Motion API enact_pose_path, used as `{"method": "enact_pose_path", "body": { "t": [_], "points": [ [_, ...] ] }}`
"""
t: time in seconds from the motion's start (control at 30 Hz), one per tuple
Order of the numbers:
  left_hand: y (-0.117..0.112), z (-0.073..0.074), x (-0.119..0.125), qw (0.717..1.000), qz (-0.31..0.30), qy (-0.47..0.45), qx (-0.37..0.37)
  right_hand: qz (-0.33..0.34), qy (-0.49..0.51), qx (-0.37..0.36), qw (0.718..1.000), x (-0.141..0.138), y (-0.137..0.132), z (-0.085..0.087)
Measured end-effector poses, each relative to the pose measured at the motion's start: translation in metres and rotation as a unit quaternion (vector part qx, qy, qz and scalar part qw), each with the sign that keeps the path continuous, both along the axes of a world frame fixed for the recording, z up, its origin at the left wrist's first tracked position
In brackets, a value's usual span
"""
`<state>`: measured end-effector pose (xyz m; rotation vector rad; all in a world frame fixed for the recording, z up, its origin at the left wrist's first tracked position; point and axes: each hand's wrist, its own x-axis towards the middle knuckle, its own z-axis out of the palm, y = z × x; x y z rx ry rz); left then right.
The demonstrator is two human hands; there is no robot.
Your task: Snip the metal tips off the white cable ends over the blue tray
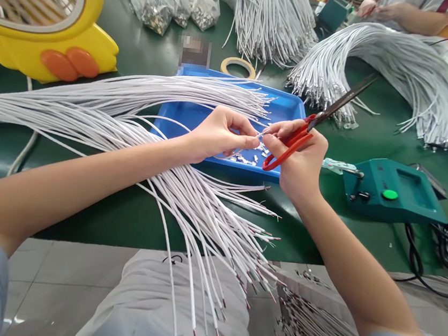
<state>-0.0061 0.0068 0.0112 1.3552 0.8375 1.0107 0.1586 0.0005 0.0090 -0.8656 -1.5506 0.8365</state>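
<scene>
My left hand (224, 135) is closed in a pinch on a white cable, whose end lies between the fingertips of both hands. Red-handled scissors (338, 103) rest in my right hand (302, 155), blades pointing up and away to the right. The thumb and forefinger of that hand meet at the cable's tip. Beneath both hands is a blue tray (291, 106) with small connector pieces (245, 158) scattered in it. A bundle of white cables (188, 196) passes under my left forearm, its stripped ends showing red, green and dark wires. Another cable bundle (217, 89) lies across the tray.
A green crimping-type device (395, 190) with cords sits at right. Large cable bundles (383, 51) fill the back right. Bags of metal parts (157, 9), a tape roll (238, 67) and a yellow fan (88, 44) stand farther off. A co-worker's hands (381, 10) show top right.
</scene>
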Motion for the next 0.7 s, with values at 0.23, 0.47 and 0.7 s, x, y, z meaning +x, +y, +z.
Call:
{"method": "enact_pose_path", "body": {
  "t": [0.23,0.47,0.7],
  "points": [
    [0.0,-0.001,0.0,1.0,-0.007,0.004,0.003,-0.005,-0.009,-0.012,1.0,0.001,0.0,0.002],
    [0.006,-0.003,-0.001,0.986,0.038,0.034,0.16,-0.046,-0.067,-0.065,0.995,0.007,0.006,0.003],
    [0.009,0.0,-0.003,0.964,0.118,0.084,0.223,-0.063,-0.224,-0.058,0.971,0.012,0.011,0.002]
  ]
}}
